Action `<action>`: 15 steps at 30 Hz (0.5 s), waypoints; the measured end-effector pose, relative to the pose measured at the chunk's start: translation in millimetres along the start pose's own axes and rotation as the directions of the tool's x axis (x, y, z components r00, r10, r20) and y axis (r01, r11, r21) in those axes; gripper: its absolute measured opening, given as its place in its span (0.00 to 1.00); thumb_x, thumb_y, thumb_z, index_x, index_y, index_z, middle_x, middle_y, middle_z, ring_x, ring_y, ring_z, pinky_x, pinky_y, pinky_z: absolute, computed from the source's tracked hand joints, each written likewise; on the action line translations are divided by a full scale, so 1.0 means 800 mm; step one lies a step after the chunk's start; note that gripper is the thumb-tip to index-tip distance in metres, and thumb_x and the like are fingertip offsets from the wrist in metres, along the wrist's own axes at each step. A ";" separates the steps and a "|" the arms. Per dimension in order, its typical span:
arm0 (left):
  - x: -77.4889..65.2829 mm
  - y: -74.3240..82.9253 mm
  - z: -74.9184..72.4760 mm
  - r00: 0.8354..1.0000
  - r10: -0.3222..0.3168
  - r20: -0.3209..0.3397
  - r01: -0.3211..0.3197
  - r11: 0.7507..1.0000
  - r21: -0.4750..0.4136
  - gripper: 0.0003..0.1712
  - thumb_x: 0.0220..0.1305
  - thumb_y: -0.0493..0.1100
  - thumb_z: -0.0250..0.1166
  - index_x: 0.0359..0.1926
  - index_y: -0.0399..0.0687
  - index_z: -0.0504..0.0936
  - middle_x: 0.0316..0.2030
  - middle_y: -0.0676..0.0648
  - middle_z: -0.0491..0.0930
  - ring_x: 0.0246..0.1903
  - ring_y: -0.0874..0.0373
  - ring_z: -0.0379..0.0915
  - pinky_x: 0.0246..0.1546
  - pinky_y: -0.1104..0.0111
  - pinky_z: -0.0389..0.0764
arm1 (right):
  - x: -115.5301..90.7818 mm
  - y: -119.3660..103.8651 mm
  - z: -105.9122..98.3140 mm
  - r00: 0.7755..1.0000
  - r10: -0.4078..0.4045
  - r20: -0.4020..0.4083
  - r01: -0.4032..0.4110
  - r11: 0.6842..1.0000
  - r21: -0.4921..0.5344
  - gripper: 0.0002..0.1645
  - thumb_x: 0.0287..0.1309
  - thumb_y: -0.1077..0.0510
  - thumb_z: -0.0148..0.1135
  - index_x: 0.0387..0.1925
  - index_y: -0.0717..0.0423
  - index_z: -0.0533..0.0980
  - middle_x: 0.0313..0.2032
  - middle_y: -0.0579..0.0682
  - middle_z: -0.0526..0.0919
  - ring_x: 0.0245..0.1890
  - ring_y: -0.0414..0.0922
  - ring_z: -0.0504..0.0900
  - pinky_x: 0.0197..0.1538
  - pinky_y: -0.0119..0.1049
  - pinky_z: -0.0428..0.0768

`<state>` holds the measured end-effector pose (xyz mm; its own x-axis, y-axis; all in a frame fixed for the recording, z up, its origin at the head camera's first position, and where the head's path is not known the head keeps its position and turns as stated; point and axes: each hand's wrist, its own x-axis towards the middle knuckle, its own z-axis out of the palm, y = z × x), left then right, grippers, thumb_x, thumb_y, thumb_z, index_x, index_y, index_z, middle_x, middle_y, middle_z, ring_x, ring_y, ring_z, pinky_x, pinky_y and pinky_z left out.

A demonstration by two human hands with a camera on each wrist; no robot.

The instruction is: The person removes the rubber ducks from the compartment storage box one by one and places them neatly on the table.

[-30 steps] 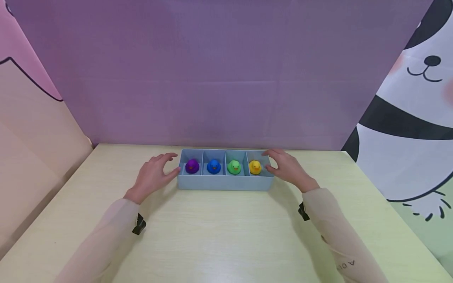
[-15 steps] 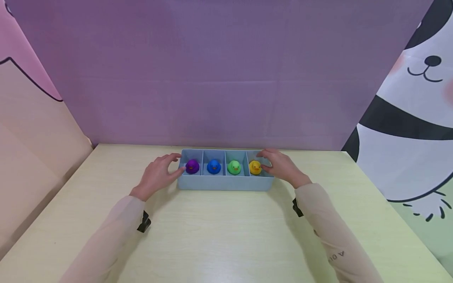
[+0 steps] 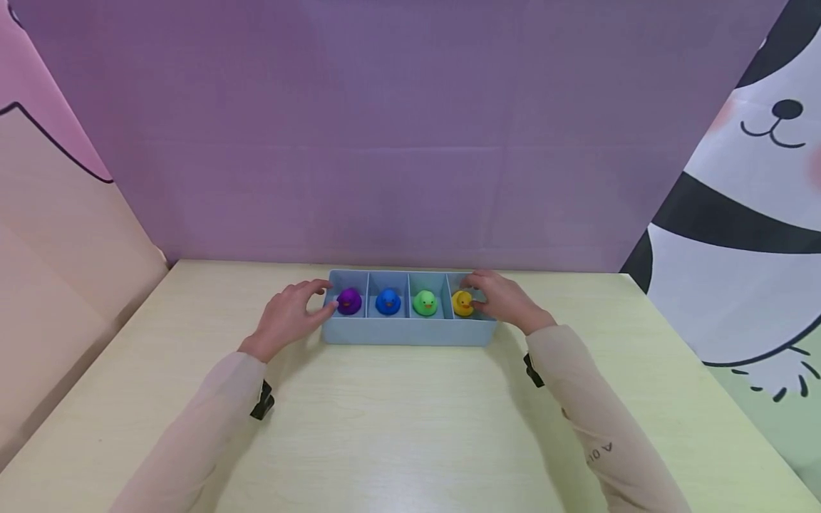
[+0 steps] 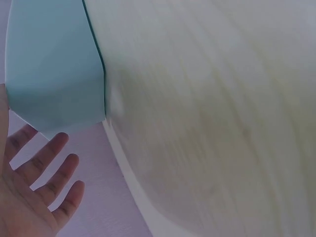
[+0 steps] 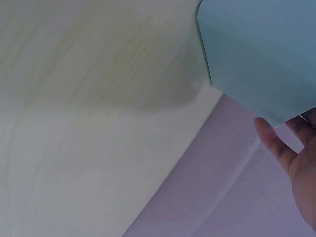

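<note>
A light blue divided box (image 3: 407,333) stands near the table's back edge, one rubber duck in each compartment. From the left come a purple duck (image 3: 348,302), a blue duck (image 3: 388,302), a green duck (image 3: 425,303) and a yellow duck (image 3: 461,304). My left hand (image 3: 285,317) reaches over the box's left end, thumb close beside the purple duck, thumb and forefinger apart. At the right end, my right hand (image 3: 507,299) has its thumb against or just beside the yellow duck and its forefinger above and behind it. Both wrist views show loosely spread fingers outside the box ends.
The pale wooden table (image 3: 398,427) spreads in front of the box. Right behind it rises a purple backdrop (image 3: 398,142). A panda print (image 3: 757,214) covers the right wall, and a pale panel (image 3: 70,285) stands at the left.
Both hands have moved inward over the box ends, the left toward the purple duck and the right toward the yellow duck. The box has stayed in place.
</note>
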<state>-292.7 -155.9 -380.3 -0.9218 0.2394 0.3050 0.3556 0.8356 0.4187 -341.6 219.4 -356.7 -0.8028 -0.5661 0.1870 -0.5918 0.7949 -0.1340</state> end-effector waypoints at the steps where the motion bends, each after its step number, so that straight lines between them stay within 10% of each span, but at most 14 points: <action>1: 0.000 0.000 0.000 1.000 0.002 0.001 -0.002 1.000 -0.005 0.26 0.60 0.56 0.57 0.55 0.50 0.73 0.49 0.45 0.79 0.47 0.46 0.73 0.45 0.50 0.73 | 0.001 0.000 0.000 1.000 0.002 0.007 -0.002 1.000 -0.001 0.18 0.48 0.64 0.65 0.44 0.59 0.77 0.44 0.54 0.80 0.46 0.50 0.77 0.51 0.46 0.76; 15: 0.001 -0.003 0.004 0.999 -0.015 0.034 0.018 0.997 -0.079 0.26 0.60 0.54 0.58 0.57 0.50 0.72 0.49 0.45 0.78 0.48 0.47 0.74 0.43 0.52 0.76 | 0.009 -0.003 0.004 0.989 0.065 0.129 -0.067 0.998 0.013 0.20 0.49 0.66 0.64 0.47 0.57 0.76 0.48 0.53 0.79 0.48 0.51 0.75 0.55 0.47 0.74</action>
<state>-295.0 -156.5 -383.9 -0.9319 0.2435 0.2690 0.3501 0.7983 0.4901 -345.9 212.6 -358.2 -0.8423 -0.5366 0.0506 -0.5372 0.8283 -0.1592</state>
